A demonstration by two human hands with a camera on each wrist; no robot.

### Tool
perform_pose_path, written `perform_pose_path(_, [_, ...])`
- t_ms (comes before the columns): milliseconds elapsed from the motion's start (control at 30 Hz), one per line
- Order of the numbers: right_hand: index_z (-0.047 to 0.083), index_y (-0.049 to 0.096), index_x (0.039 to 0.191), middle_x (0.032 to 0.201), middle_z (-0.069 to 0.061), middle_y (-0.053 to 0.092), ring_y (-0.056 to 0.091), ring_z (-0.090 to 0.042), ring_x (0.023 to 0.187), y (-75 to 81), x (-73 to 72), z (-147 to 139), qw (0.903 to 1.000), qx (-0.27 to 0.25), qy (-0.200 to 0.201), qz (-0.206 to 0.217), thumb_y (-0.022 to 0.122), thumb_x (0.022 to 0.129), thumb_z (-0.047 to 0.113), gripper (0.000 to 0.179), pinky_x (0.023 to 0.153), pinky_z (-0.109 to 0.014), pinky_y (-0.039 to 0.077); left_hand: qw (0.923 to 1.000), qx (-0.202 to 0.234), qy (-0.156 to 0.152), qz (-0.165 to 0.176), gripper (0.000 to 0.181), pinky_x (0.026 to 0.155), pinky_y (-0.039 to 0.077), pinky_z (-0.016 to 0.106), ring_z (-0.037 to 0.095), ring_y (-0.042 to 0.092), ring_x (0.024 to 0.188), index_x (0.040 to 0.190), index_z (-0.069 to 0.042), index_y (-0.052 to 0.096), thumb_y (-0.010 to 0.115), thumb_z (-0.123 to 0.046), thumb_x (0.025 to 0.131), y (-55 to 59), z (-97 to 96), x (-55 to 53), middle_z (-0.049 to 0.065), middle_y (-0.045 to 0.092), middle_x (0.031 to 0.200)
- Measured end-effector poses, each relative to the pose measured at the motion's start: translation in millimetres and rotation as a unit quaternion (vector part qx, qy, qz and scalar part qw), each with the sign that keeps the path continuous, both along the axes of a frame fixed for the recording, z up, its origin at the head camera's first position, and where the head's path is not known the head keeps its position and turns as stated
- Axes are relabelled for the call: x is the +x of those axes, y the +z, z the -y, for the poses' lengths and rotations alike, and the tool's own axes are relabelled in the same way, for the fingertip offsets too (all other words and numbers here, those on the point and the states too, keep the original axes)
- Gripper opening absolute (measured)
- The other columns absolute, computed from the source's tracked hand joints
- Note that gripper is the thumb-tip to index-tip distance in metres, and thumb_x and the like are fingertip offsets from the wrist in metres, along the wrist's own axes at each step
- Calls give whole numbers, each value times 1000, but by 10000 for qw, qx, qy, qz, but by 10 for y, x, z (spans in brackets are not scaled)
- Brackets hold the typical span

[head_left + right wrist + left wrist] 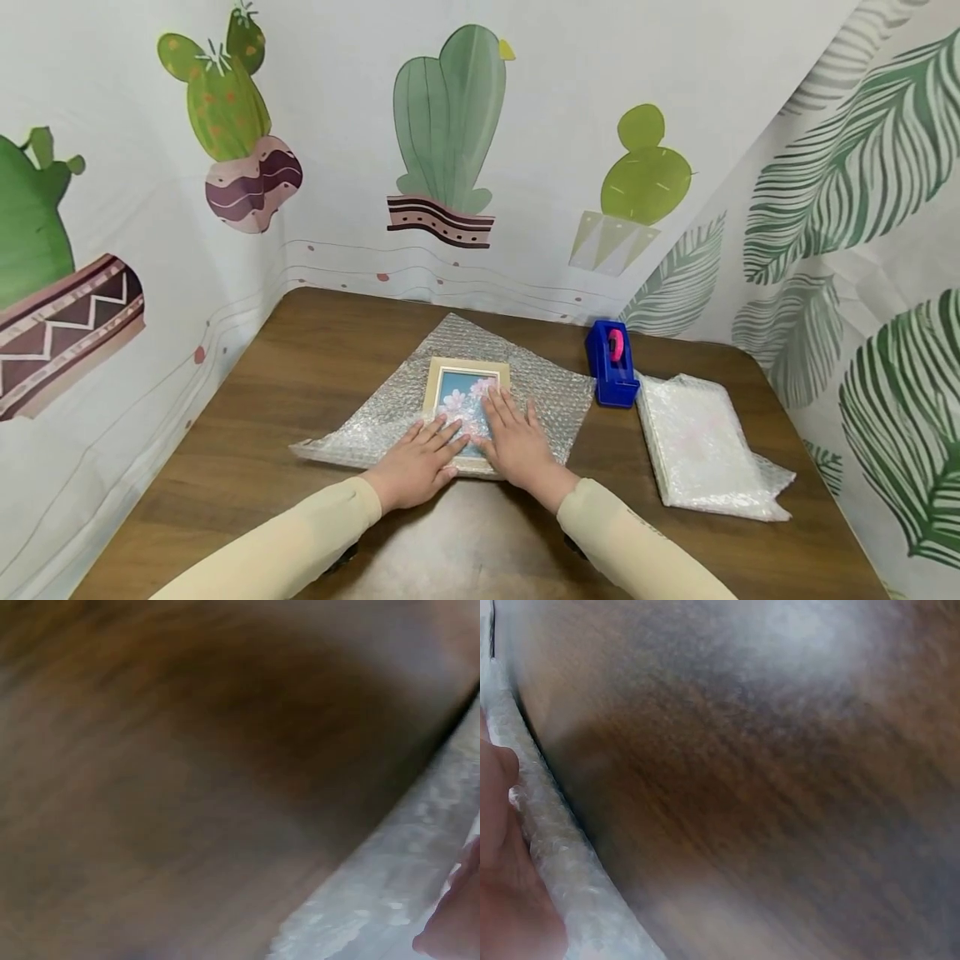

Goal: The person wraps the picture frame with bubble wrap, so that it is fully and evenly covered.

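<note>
A picture frame (pixel 471 365) with a pale gold border and pink flowers on blue lies on a sheet of bubble wrap (pixel 555 392). The wrap's near edge is folded up over the lower part of the frame. My left hand (pixel 417 467) rests on that fold at the frame's lower left, fingers spread. Across from it, my right hand (pixel 519 440) presses flat on the right side, fingertips over the picture. Both wrist views show the wrap's near edge (pixel 577 877) beside the wooden table, with only part of each hand at the border.
Right of the sheet stands a blue tape dispenser (pixel 617 379) with a pink roll core. A flat bubble-wrapped package (pixel 697 442) lies farther right, a loose flap at its near corner. The brown table (pixel 247 417) meets cactus-patterned cloth at the back and sides.
</note>
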State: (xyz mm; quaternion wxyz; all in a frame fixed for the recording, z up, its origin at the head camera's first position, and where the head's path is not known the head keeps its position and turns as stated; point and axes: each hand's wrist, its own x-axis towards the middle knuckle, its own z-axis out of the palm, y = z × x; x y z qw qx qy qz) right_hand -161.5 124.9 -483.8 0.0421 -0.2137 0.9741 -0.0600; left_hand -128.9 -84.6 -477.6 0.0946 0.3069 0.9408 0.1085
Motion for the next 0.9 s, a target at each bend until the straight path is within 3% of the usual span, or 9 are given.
perform_pose_path(333, [11,28,156,166,-6,22,19,-27,155,-61,-7,-13,9991,-132,-56,404,37,105,45,63,123,-58,19,10000,-39,4,-49,52,123,22,55,32,24,153,153,-16,39,42,-34,104,-47,-1,2,8,31,163])
perform_pose_path(700, [13,25,157,167,-4,21,17,-26,156,-77,-17,-3,9985,-88,-155,518,36,106,44,61,124,-56,19,9993,370,7,-104,51,122,23,59,36,25,152,151,-13,41,44,-33,104,-101,11,-14,10,34,161])
perform_pose_path(900, [12,26,157,166,-5,22,17,-26,155,-89,-19,19,9987,-76,-141,484,36,106,43,61,124,-56,21,9959,841,31,-344,51,120,24,60,39,26,150,151,-11,41,46,-31,104,-209,82,12,13,34,161])
